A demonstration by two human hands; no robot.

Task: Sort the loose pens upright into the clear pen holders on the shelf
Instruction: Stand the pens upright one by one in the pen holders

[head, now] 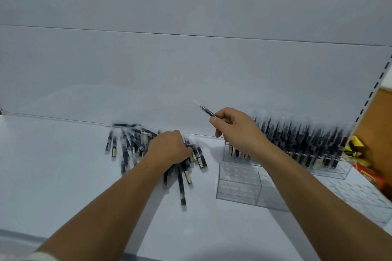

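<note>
Pens (131, 144) lie loose on the shelf (63, 165), 9 o'clock of the clear pen holders (239, 184). The left hand (169, 148) grips some (gathering them); the right hand (237, 131) has one pen (206, 111) in its grip, to stand up.

Upright pens (305, 140) blurred, rightmost holder (358, 195) cropped

Both forearms are bare to the wrist, as are the left hand (169, 148) and right hand (237, 127). A strip of white sleeve (42, 257) edges the left arm, nearer than the shelf's (63, 165) front edge.
</note>
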